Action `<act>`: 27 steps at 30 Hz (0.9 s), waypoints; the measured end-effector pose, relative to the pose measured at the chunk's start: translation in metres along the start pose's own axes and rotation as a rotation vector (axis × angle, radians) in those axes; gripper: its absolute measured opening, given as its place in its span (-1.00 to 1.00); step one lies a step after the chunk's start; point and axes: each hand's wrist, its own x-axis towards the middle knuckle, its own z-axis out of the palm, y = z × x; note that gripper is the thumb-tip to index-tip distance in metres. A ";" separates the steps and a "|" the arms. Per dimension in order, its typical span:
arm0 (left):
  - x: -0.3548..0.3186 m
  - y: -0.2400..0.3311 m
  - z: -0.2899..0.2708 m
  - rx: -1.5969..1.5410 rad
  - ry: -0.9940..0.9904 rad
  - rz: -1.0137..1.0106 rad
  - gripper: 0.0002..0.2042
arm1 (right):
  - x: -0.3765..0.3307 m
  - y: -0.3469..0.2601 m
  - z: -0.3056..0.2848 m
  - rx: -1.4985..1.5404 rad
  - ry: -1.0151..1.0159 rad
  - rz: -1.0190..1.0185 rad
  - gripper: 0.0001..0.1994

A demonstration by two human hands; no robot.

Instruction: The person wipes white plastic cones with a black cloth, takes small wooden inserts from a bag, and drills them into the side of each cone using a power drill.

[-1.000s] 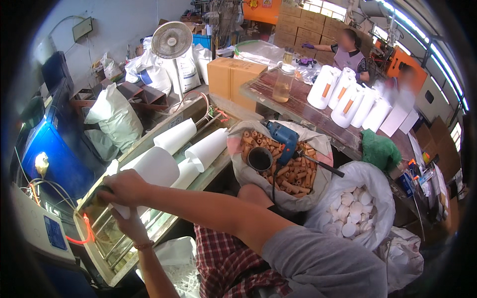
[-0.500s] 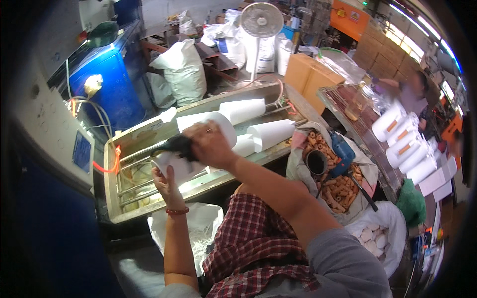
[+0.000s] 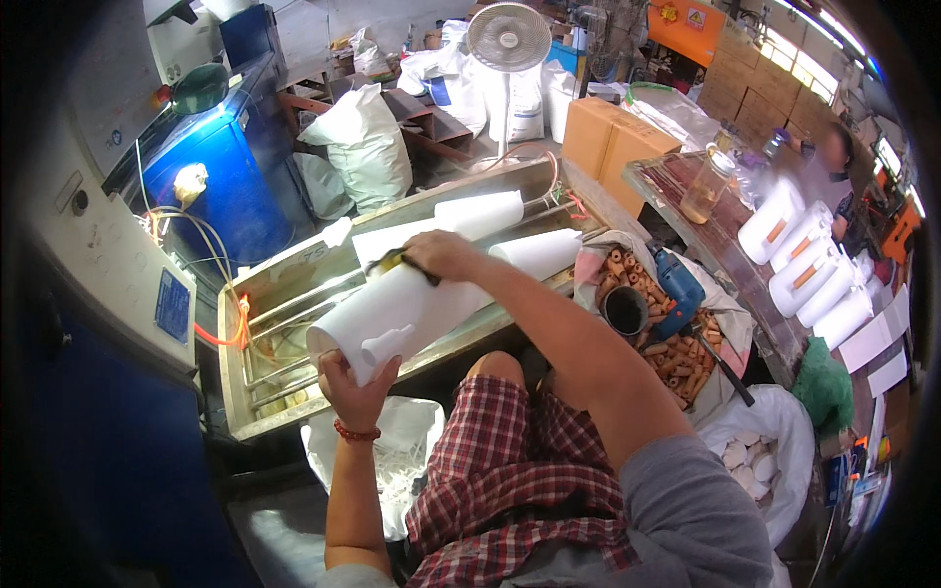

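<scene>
Jug: we judged the white plastic jug (image 3: pixel 412 304) light, stiff, slippery.
Left hand (image 3: pixel 355 384): gripped its near spout end.
Right hand (image 3: pixel 438 257): closed on a dark tool (image 3: pixel 397 263) atop it.

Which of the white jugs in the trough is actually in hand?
The nearest white jug: left hand grips its neck end, right hand rests on top. The two other jugs lie untouched behind it.

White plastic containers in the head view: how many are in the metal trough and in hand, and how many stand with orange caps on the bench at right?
White containers lying in the metal trough: 2
White container held over the trough by the left hand and right hand: 1
White jugs with orange caps on the right bench: 4
Total: 7
</scene>
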 end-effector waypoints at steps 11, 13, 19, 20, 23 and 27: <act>0.000 0.025 0.016 -0.436 0.157 -0.378 -0.58 | -0.030 -0.110 -0.045 0.054 0.325 -0.092 -0.58; 0.000 0.030 0.020 -0.522 0.160 -0.434 -0.67 | -0.053 -0.125 -0.050 -0.021 0.392 -0.152 -0.56; 0.001 0.088 0.013 -0.545 -0.034 -0.661 -0.46 | -0.116 -0.105 -0.096 -0.212 0.568 0.388 -0.61; -0.003 0.098 0.015 -0.577 -0.061 -0.663 -0.43 | -0.124 -0.108 -0.095 -0.184 0.621 0.424 -0.63; -0.011 0.120 0.031 -0.651 -0.162 -0.669 -0.37 | -0.143 -0.137 -0.112 -0.190 0.731 0.353 -0.69; -0.018 0.135 0.049 -0.790 -0.343 -0.792 -0.44 | -0.200 -0.150 -0.115 -0.292 0.545 0.178 -0.73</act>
